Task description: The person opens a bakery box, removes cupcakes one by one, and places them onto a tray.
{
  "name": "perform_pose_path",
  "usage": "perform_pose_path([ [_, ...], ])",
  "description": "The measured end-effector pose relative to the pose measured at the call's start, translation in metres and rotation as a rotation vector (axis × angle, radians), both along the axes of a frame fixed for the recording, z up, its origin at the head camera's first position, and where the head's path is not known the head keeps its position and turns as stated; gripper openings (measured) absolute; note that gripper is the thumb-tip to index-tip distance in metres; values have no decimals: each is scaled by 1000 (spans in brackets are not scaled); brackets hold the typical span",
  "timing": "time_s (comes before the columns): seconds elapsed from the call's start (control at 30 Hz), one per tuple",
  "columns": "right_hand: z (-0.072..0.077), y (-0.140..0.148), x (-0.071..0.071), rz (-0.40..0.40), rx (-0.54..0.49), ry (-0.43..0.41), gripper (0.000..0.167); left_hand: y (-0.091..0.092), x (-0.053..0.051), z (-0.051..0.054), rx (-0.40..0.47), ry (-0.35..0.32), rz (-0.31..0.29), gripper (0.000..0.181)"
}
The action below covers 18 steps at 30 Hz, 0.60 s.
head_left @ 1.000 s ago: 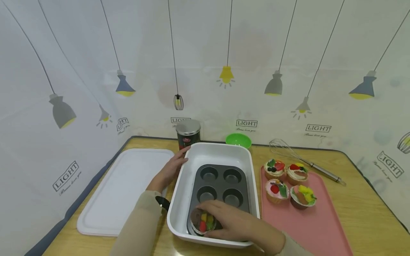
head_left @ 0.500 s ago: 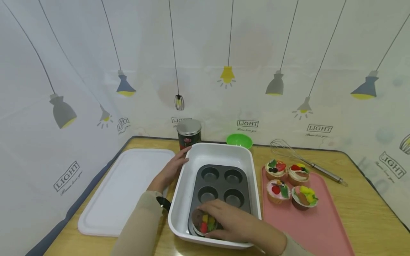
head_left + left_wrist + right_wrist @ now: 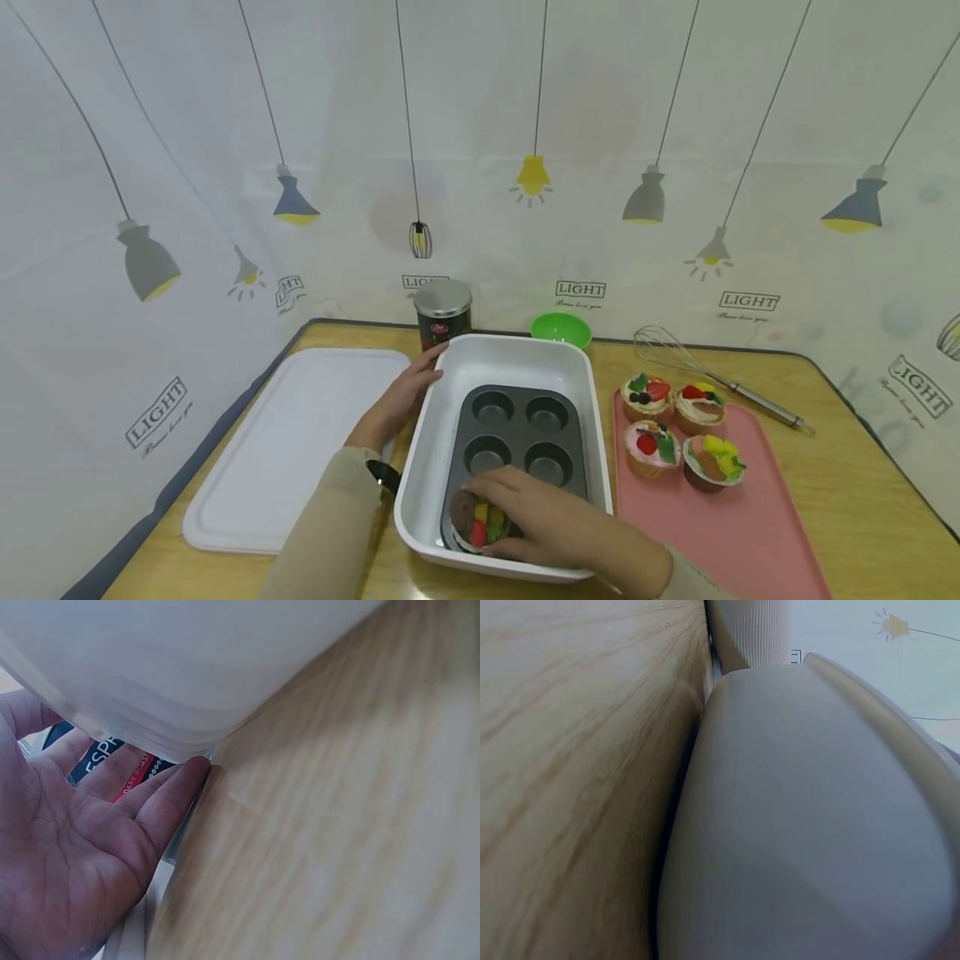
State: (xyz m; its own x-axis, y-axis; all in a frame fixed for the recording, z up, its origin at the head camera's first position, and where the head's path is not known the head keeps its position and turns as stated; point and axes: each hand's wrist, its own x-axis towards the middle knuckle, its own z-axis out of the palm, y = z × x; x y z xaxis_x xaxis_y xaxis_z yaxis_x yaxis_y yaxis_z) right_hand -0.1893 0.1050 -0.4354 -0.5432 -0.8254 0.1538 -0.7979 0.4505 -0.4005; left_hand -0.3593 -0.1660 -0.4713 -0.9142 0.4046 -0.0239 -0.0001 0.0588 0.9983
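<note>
In the head view, a cupcake (image 3: pixel 477 523) with a chocolate swirl and fruit pieces sits at the front left of the dark muffin pan (image 3: pixel 520 429). My right hand (image 3: pixel 536 521) grips it from the right, hiding the pan's front right part. The pan lies inside a white rectangular basin (image 3: pixel 426 492). My left hand (image 3: pixel 397 404) touches the basin's left side near the back. In the left wrist view, the fingers of this hand (image 3: pixel 82 832) extend along the basin's outer wall (image 3: pixel 165 675). The right wrist view shows the basin's outside, not the hand.
Several cupcakes (image 3: pixel 651 450) stand on a pink tray (image 3: pixel 720 542) at the right. Behind them lies a whisk (image 3: pixel 723 382). A green bowl (image 3: pixel 561 330) and a coffee tin (image 3: pixel 442 312) stand behind the basin. To the left lies a white board (image 3: pixel 300 442).
The whole head view has shifted very slightly to the right. Neither hand has visibly moved against the basin, and the cupcake keeps its place in the right hand.
</note>
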Motion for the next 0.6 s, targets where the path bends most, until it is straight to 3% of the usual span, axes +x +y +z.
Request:
perform_pose_path([
  [0.3,1,-2,0,27,-46,37,64,0,-2,-1,25,-5,-15,54],
  [0.6,3,-1,-1,9,-64,20,63,0,-5,-2,39,-2,-24,55],
])
